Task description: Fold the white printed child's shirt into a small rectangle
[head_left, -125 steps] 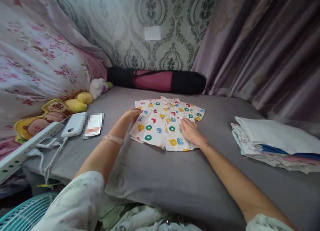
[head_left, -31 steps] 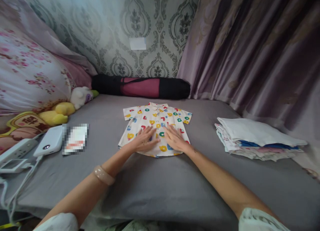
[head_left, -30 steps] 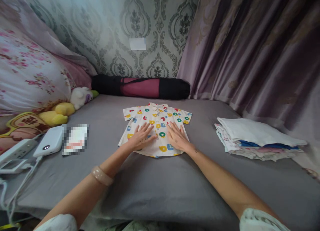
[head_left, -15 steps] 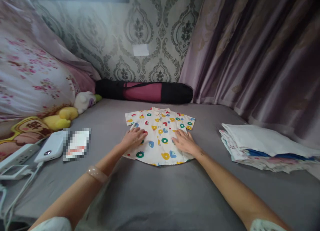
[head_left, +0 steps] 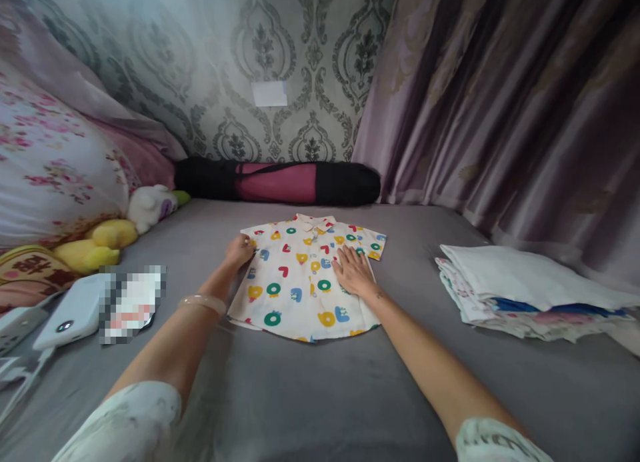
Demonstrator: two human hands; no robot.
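Observation:
A small white child's shirt [head_left: 300, 282] with coloured shapes lies spread flat on the grey bed sheet [head_left: 320, 395], collar towards the wall. My left hand [head_left: 239, 251] is at the shirt's left sleeve, fingers curled on the sleeve's edge; a pale bangle is on that wrist. My right hand [head_left: 353, 270] lies flat and open on the shirt's right half, just below the right sleeve.
A stack of folded clothes [head_left: 530, 292] sits on the right. A black and pink roll bag [head_left: 280, 181] lies along the wall. On the left are plush toys [head_left: 120, 225], a white power bank [head_left: 70, 312], a blurred card [head_left: 131, 303] and a floral pillow [head_left: 55, 162]. Curtains hang right.
My left hand moved from the shirt's lower left up to its left sleeve and curled on the edge. My right hand slid up towards the right sleeve. The camera shifted slightly.

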